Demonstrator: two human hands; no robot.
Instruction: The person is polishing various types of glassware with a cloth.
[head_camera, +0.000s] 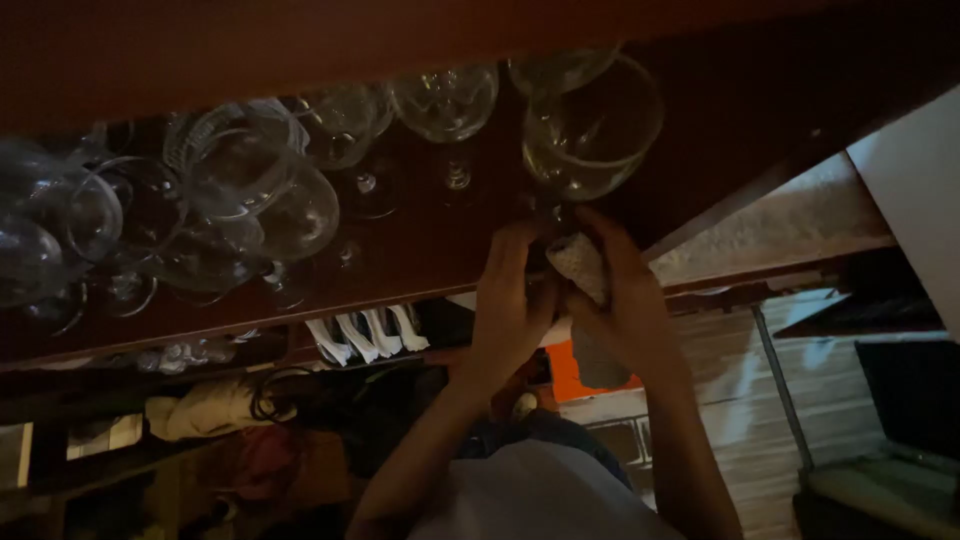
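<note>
many stemmed glasses (250, 190) are crowding the dark wooden shelf (420, 250) to the left. both hands are meeting at the stem of a wine glass (590, 130), its bowl pointing far. left hand (510, 310) is wrapping it; right hand (625, 300) is pinching a cloth (580, 265) against it.

Dim room. Dark red-brown wooden shelf (760, 90) fills upper view. Below shelf: cluttered lower shelves (200, 420). Right of shelf: pale wall (915, 190), plank floor (740, 400).
</note>
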